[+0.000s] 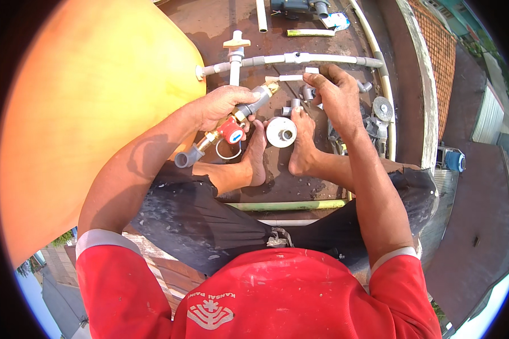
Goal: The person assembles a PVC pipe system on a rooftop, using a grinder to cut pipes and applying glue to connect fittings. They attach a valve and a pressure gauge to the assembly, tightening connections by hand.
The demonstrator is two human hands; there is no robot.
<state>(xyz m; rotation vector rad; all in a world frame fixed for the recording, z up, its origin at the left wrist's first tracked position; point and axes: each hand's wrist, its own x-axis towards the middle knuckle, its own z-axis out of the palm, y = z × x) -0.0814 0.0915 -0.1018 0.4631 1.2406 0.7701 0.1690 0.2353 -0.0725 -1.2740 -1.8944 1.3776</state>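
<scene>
My left hand (pixel 223 106) is closed around a pipe fitting assembly (pixel 258 101), which is tilted up to the right. Grey plastic sockets and brass pieces make it up, with a red round-faced unit (pixel 232 130) in the middle and a grey elbow (pixel 189 157) at its lower end. A short white cable loops below. My right hand (pixel 340 100) pinches a small white roll of thread seal tape (pixel 311 70). From there a white strip (pixel 290 78) runs across to the brass end (pixel 273 86) of the assembly.
Between my bare feet lies a white round piece (pixel 281 132) with a grey centre. Loose grey fittings (pixel 307 92) sit beyond it. A white pipe (pixel 283 59) with a valve (pixel 236 44) joins the large orange tank (pixel 107 101). A tool with a disc (pixel 382 108) lies right, near a low wall (pixel 427 85).
</scene>
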